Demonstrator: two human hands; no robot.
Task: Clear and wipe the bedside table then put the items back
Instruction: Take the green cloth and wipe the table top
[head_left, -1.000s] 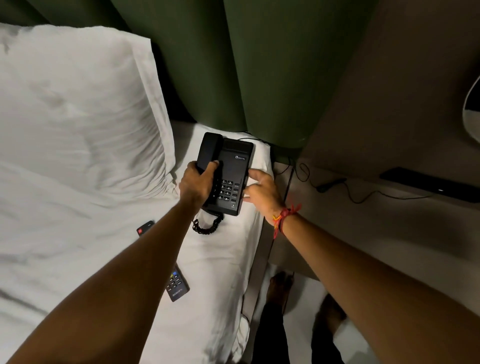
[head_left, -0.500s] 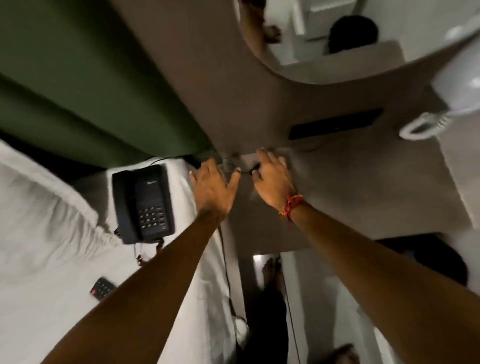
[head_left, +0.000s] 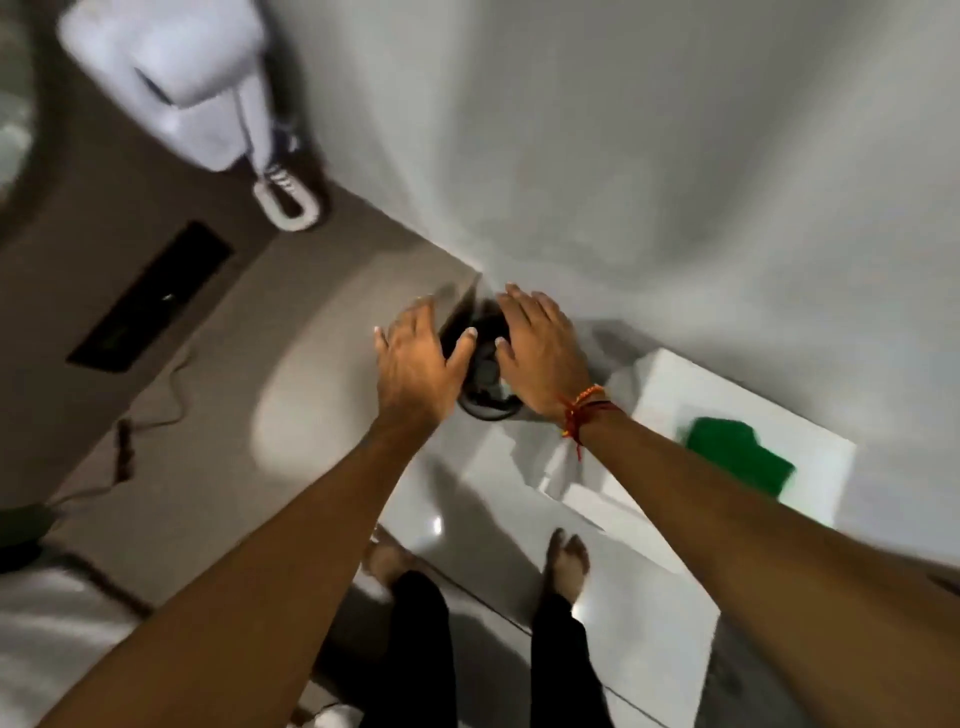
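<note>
The grey-brown bedside table (head_left: 218, 493) runs from lower left to the wall corner. At its far right end sits a dark rounded object (head_left: 485, 371), blurred, against the wall. My left hand (head_left: 421, 358) is just left of it and my right hand (head_left: 537, 353) just right of it. Both have their fingers spread and their thumbs at the object's top. Neither hand is closed around it. A green cloth (head_left: 737, 457) lies on a white box (head_left: 675, 395) to the right of my right wrist.
A white wall-mounted hair dryer (head_left: 182, 78) with a coiled cord hangs at upper left. A black panel (head_left: 150, 296) sits in the wall above the table. A thin cable (head_left: 171, 395) trails across the table. White bedding (head_left: 41, 623) shows at lower left. My bare feet (head_left: 569, 561) stand on glossy floor.
The view has swung right, away from the bed and the black telephone. Both hands left the phone and moved along the table to the dark object in the corner.
</note>
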